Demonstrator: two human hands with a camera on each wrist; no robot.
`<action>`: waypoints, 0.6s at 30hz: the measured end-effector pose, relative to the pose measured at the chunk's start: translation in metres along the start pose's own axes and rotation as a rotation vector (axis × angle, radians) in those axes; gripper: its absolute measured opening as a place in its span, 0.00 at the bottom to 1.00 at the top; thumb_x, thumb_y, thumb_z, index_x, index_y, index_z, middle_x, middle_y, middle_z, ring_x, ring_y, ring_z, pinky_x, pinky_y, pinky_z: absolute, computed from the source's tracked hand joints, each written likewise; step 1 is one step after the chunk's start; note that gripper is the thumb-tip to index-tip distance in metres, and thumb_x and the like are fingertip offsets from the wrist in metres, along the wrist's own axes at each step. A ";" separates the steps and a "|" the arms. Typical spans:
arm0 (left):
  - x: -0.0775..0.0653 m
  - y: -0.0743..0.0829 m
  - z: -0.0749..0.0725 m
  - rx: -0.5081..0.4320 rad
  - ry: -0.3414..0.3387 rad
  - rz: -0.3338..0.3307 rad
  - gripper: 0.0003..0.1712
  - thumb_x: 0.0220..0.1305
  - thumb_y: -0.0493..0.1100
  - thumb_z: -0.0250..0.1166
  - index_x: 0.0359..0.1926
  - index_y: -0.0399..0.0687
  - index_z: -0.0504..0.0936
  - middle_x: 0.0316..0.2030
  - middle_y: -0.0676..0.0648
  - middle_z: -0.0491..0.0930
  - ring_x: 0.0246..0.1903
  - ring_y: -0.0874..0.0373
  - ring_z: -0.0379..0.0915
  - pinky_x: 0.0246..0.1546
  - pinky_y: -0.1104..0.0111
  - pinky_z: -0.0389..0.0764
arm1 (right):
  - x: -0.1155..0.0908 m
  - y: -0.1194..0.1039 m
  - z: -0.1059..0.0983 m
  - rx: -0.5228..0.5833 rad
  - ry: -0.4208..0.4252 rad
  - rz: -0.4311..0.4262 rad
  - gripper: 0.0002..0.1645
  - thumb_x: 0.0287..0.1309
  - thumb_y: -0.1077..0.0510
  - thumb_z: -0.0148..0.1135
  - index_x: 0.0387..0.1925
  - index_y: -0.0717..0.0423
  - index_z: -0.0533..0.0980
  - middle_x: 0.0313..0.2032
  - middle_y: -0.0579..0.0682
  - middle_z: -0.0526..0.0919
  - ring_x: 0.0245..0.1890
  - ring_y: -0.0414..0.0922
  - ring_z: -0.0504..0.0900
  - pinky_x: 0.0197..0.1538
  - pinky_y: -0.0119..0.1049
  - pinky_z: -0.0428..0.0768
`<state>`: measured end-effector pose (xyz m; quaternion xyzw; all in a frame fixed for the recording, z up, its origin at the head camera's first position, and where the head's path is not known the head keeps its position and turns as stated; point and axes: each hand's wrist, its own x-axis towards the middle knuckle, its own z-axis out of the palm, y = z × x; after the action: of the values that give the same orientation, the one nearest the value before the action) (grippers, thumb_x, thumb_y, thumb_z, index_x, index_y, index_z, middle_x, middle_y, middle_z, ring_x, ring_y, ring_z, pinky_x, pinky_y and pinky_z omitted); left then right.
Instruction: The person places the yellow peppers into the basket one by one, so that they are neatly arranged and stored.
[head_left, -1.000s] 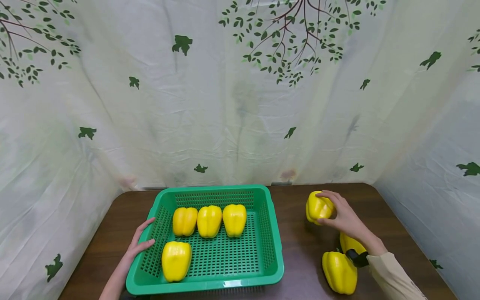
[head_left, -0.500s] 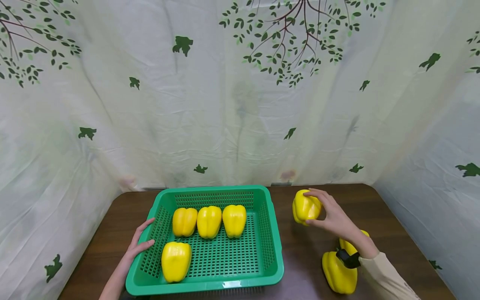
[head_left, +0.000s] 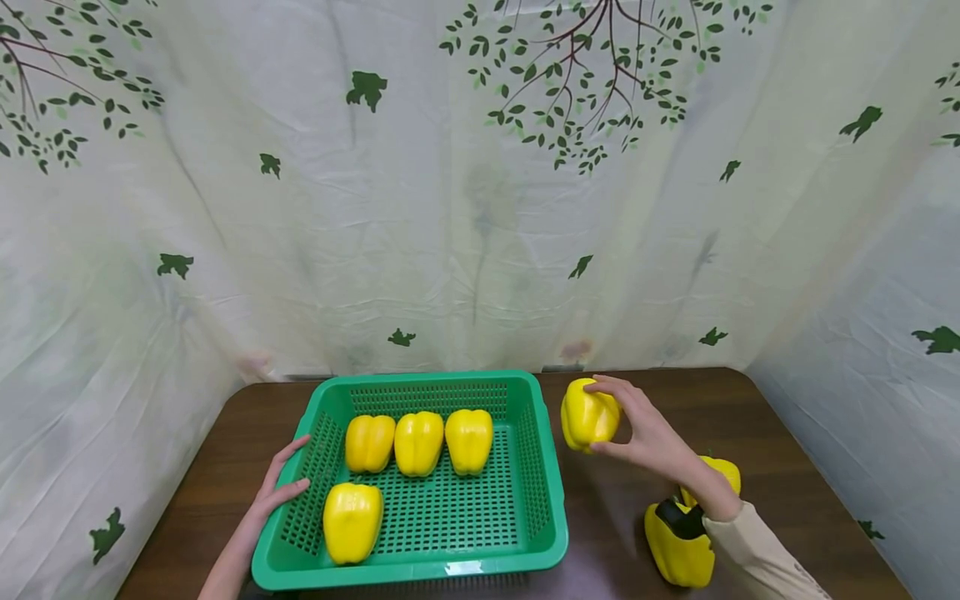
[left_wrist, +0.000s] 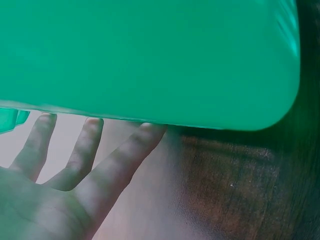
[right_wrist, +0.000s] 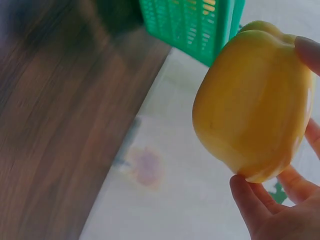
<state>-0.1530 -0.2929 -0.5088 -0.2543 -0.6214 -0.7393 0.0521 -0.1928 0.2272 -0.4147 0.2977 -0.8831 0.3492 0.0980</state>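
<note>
My right hand [head_left: 648, 433] holds a yellow bell pepper [head_left: 587, 417] above the table, just right of the green plastic basket [head_left: 557, 508]. In the right wrist view, fingertips pinch both ends of this bell pepper [right_wrist: 250, 105]. My left hand [head_left: 279, 479] touches the basket's left side at the rim. The left wrist view shows straight fingers [left_wrist: 112, 170] against the basket's underside edge. Inside the basket, three yellow bell peppers [head_left: 418, 444] lie in a row toward the back, and one more bell pepper [head_left: 352, 523] sits front left.
Two other yellow bell peppers, a nearer one [head_left: 681, 554] and a farther one [head_left: 723, 473], lie on the brown table [head_left: 795, 517] beneath my right forearm, partly hidden by it. A white curtain [head_left: 480, 250] with a leaf print hangs behind the table.
My right hand has carried the bell pepper leftward toward the basket. The left hand, the basket and the bell peppers in it have stayed where they were.
</note>
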 end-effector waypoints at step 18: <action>-0.002 0.002 0.001 0.033 0.046 -0.085 0.39 0.62 0.21 0.42 0.67 0.59 0.65 0.58 0.63 0.68 0.52 0.69 0.69 0.44 0.75 0.74 | 0.014 -0.036 0.021 0.065 -0.090 -0.042 0.42 0.44 0.55 0.77 0.61 0.49 0.67 0.66 0.53 0.62 0.63 0.53 0.61 0.57 0.58 0.67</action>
<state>-0.1504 -0.2933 -0.5080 -0.2097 -0.6425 -0.7360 0.0389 -0.1819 0.1862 -0.4049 0.3348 -0.8683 0.3617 0.0557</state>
